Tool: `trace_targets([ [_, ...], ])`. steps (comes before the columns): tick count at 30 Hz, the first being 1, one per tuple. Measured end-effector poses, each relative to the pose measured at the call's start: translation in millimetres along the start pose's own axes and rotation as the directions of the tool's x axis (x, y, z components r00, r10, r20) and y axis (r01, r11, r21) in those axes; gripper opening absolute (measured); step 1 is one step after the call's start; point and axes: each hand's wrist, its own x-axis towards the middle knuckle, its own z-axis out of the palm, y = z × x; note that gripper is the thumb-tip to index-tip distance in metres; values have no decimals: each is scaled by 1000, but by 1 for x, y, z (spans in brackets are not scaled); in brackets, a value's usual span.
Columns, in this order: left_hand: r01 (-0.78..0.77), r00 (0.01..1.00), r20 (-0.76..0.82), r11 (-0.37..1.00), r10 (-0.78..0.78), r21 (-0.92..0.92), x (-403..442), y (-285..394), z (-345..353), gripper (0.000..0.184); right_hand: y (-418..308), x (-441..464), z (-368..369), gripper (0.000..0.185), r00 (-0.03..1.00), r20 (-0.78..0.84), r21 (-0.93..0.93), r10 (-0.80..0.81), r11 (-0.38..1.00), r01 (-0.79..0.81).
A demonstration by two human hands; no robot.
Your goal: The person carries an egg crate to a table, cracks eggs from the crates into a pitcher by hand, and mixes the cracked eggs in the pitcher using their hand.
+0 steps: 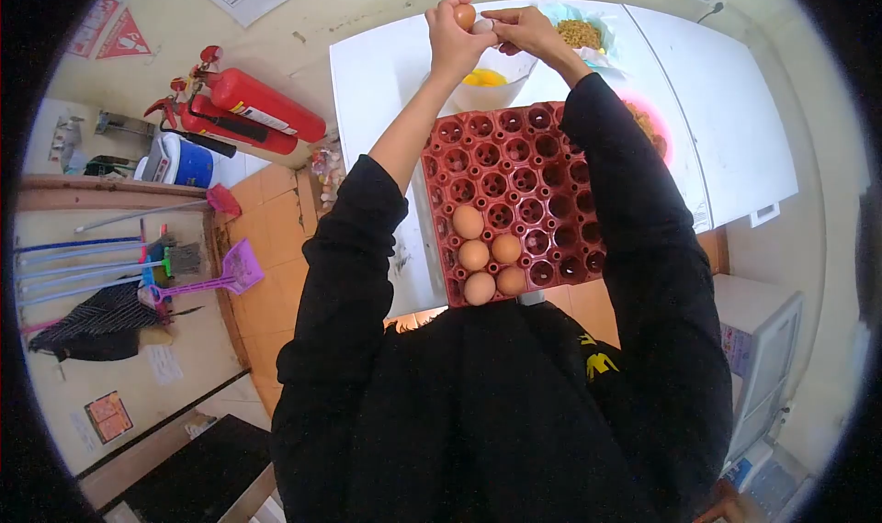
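Above a clear bowl [514, 67] with yellow yolks [484, 78] in it, my two hands are close together. My left hand [450, 41] is closed round a brown egg [465, 16]. A pale eggshell [483, 27] shows between the hands, and the bent fingers of my right hand [530, 33] touch it. Nearer to me lies a red plastic egg tray [497, 188]. Several brown eggs [474, 255] sit in its near left cups, and my right forearm hides part of its right side.
Beyond my right hand, brown crumbly food [579, 34] lies in a plastic wrapping. A pink-rimmed dish [654, 123] is partly behind my right sleeve on the white table [744, 128]. Red fire extinguishers [266, 101] stand at the left.
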Motion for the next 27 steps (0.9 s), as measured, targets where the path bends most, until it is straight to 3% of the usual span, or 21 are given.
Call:
trace_targets([
  [2, 2, 1000, 17, 999, -2, -38, 5, -10, -2, 54, 4, 1, -3, 35, 995, 32, -66, -91, 994, 93],
  [6, -3, 989, 147, 998, 12, -61, 11, -7, -15, 55, 4, -6, -5, 35, 994, 51, -184, -101, 977, 109],
  [8, -182, 958, 237, 981, 162, 63, 12, -2, -21, 55, 13, -9, -3, 36, 879, -2, -361, -476, 820, 444],
  [9, -180, 958, 237, 982, 161, 64, 12, -1, -22, 55, 11, -12, -2, 36, 880, 0, -361, -476, 820, 444],
  [11, -242, 914, 341, 970, 221, 20, 11, 2, -26, 55, 7, -19, 2, 37, 773, 50, -716, -632, 517, 470],
  [13, -299, 903, 341, 952, 261, 61, 9, 7, -32, 54, 5, -24, 6, 39, 739, 57, -778, -671, 434, 454],
  [15, -352, 893, 338, 930, 299, 108, 8, 13, -45, 54, -6, -27, 9, 35, 826, 6, -503, -564, 712, 490],
  [16, -332, 922, 242, 938, 302, 95, 8, 14, -54, 55, -17, -28, 14, 35, 822, 17, -497, -569, 709, 500],
  [17, -312, 944, 142, 947, 298, 83, 8, 15, -64, 56, -29, -28, 21, 32, 966, -5, -123, -258, 959, 255],
  [18, -300, 949, 133, 949, 287, 100, 7, 10, -81, 56, -42, -29, 31, 31, 991, 115, 250, 72, 963, -99],
  [19, -133, 973, 191, 991, 131, 0, 5, 4, -104, 55, -56, -32, 43, 31, 988, 138, 254, 67, 962, -100],
  [21, 266, 934, 308, 930, -184, -252, -4, 14, -161, 58, -82, -33, 75, 35, 901, 422, 203, 99, 959, -200],
  [22, 317, 918, 322, 914, -229, -254, -8, 0, -189, 59, -88, -28, 99, 38, 867, 493, 209, 69, 958, -196],
  [24, 314, 925, 247, 947, -289, -68, -18, -21, -242, 62, -101, -10, 157, 42, 875, 484, 230, -2, 965, -125],
  [26, 477, 841, 216, 868, -496, 137, -20, -51, -283, 63, -89, 24, 218, 47, 934, 343, 154, -102, 987, 51],
  [27, 482, 839, 212, 865, -502, 138, -25, -72, -297, 63, -95, 24, 226, 47, 931, 350, 155, -101, 987, 49],
])
